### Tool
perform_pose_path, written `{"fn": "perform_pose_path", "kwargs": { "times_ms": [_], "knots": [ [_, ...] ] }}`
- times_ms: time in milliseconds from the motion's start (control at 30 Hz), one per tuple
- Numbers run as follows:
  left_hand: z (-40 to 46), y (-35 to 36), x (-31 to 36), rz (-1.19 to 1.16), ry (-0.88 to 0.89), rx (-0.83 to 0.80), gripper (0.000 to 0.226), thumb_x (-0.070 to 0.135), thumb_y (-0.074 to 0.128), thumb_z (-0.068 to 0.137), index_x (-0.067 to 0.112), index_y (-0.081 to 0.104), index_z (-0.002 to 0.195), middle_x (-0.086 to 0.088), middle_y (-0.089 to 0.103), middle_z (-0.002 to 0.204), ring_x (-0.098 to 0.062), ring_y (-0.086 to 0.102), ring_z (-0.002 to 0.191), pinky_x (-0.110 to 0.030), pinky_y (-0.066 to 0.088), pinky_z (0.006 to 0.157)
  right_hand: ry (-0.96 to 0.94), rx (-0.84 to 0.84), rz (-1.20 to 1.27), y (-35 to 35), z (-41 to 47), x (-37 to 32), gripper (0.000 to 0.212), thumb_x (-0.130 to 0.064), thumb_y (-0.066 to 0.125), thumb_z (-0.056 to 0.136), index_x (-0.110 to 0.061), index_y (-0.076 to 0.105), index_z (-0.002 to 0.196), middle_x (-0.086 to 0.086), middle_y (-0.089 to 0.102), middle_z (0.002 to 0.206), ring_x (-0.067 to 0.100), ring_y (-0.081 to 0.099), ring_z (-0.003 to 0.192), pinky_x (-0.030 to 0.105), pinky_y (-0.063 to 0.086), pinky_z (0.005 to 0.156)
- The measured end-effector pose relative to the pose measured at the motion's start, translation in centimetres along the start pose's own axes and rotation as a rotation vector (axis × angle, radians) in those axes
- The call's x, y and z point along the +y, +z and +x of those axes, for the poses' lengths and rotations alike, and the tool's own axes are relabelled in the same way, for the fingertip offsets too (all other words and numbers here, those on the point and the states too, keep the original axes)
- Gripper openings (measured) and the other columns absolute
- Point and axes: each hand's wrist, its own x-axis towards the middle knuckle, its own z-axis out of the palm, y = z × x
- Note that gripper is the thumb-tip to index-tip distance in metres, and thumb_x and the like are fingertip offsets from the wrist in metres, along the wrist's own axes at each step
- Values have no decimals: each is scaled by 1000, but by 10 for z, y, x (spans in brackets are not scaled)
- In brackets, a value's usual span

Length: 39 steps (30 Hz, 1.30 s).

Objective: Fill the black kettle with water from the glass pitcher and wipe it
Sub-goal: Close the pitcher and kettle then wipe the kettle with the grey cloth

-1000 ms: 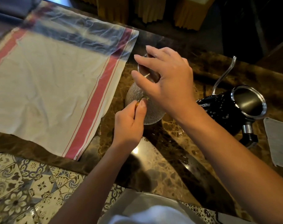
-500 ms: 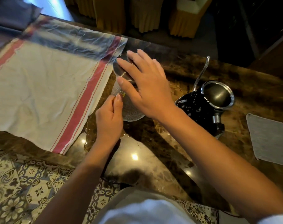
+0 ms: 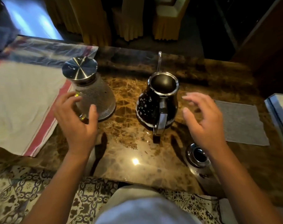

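The glass pitcher [image 3: 97, 97] stands upright on the brown marble counter [image 3: 129, 159], its steel lid [image 3: 79, 70] on top. My left hand [image 3: 74, 120] hovers just in front of it, fingers spread, at the pitcher's handle but not gripping. To the right stands the black kettle [image 3: 147, 105], open-topped, speckled with drops, its thin spout [image 3: 159, 60] pointing away and its handle toward me. My right hand [image 3: 203, 120] floats open to the kettle's right, touching nothing. The kettle's lid [image 3: 197, 156] lies on the counter under my right wrist.
A white cloth with red stripes [image 3: 24, 102] covers the counter's left part, beside the pitcher. A small grey cloth [image 3: 240, 122] lies flat on the right. Water spots wet the counter between pitcher and kettle. Covered chairs [image 3: 129, 18] stand beyond the far edge.
My right hand has left the pitcher's lid and moved to the right of the kettle. My left hand has loosened from the pitcher's handle. The view has shifted so the kettle sits in the middle.
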Motion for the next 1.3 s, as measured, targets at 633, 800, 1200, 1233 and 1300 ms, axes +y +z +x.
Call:
{"fn": "perform_pose_path", "kwargs": {
  "times_ms": [633,800,1200,1233,1300],
  "knots": [
    [-49,85,129,-268,112,-484,32,32,50,108,16,54,135,7,66,89,-11,66,75,-37,58,65,439,-253,-174,-22,-110,89,23,-45,66,96,-27,66,82,-9,59,76,11,56,70,26,32,56],
    [-52,90,129,-398,105,-581,21,32,36,109,27,44,128,10,62,73,-9,66,62,-43,55,55,450,-252,-186,-12,-110,92,33,-48,58,99,-30,64,72,-4,65,73,21,61,69,33,34,56],
    [-33,76,112,-572,-44,-718,13,17,41,113,23,52,113,-6,65,64,-24,69,58,-46,58,63,424,-291,-149,-20,-67,91,46,-53,57,95,-21,65,63,-5,64,58,14,62,60,34,40,54],
    [-34,77,113,-600,-72,-703,13,21,41,113,26,53,111,-7,63,63,-26,67,56,-46,56,60,405,-255,-127,-23,-57,86,45,-53,56,95,-22,64,64,-5,63,58,15,62,59,35,42,56],
    [-36,78,115,-657,-113,-677,13,28,41,111,31,53,107,-8,58,61,-28,61,51,-43,54,52,372,-206,-84,-30,-36,73,44,-48,58,98,-21,62,64,-3,62,59,19,61,60,40,46,59]
  ]
}}
